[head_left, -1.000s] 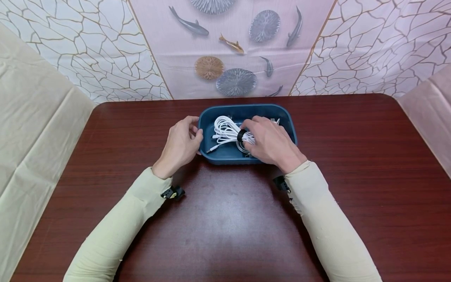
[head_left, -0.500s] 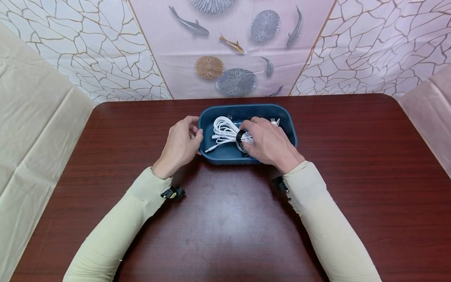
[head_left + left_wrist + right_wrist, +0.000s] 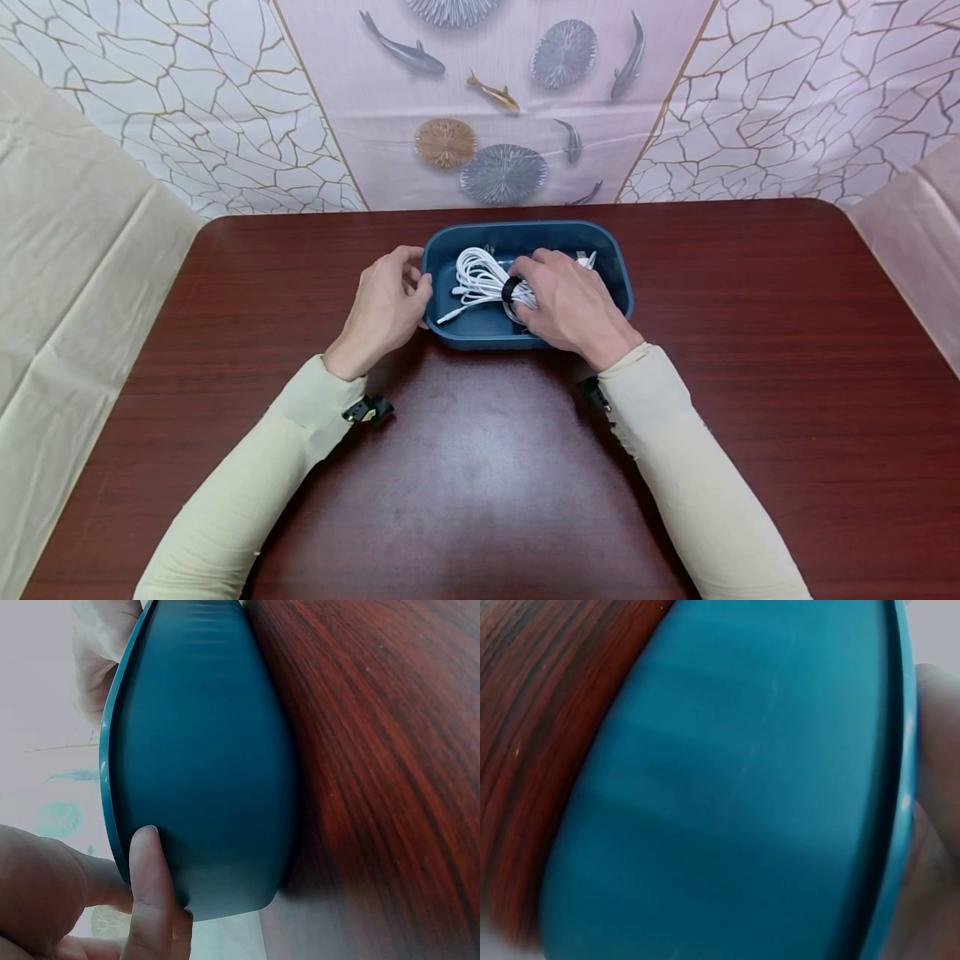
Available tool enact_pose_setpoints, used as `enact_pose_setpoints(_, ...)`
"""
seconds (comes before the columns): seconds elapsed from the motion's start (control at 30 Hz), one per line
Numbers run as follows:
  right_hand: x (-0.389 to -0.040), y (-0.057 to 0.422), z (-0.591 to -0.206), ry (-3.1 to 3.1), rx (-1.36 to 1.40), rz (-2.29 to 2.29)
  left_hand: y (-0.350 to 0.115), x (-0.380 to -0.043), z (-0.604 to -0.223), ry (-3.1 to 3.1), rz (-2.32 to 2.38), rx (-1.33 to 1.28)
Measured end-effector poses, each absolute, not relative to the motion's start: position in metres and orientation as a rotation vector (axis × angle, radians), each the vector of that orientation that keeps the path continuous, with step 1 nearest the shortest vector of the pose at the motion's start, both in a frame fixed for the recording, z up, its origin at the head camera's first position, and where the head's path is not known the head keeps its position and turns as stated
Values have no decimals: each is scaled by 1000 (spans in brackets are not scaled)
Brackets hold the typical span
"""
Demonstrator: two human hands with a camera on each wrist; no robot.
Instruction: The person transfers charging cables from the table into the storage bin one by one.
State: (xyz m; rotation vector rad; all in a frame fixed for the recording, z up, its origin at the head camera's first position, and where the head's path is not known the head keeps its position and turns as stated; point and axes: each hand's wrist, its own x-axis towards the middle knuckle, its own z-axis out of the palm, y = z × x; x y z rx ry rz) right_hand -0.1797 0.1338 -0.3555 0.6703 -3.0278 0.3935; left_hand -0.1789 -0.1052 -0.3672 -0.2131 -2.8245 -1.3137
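In the head view, a bundle of white cable (image 3: pixel 480 275) with a black strap (image 3: pixel 511 289) round its middle lies in a dark blue bin (image 3: pixel 528 342). My right hand (image 3: pixel 573 302) reaches over the near rim and grips the right part of the bundle. Its fingertips are partly hidden under the hand. My left hand (image 3: pixel 382 308) holds the bin's left end by the rim. Seen from the left wrist, one finger (image 3: pixel 146 862) lies along the outer wall. The right wrist view shows mostly the bin's outer side (image 3: pixel 720 780), with part of the right hand (image 3: pixel 937 750) beyond the rim.
The bin stands near the back edge of a dark red wooden table (image 3: pixel 495 483). Behind it hangs a patterned cloth (image 3: pixel 495 100) with fish. A small white connector (image 3: pixel 586 260) shows inside the bin, right of my hand.
My right hand has shifted slightly left and toward me, and the cable bundle has moved a little with it. My left hand and the bin have stayed in place.
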Motion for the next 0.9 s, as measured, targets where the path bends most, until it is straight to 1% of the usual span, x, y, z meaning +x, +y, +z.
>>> enact_pose_setpoints(0.9,-181,133,-360,-3050,618,448,-105,-180,-369,-2820,-1292,-221)
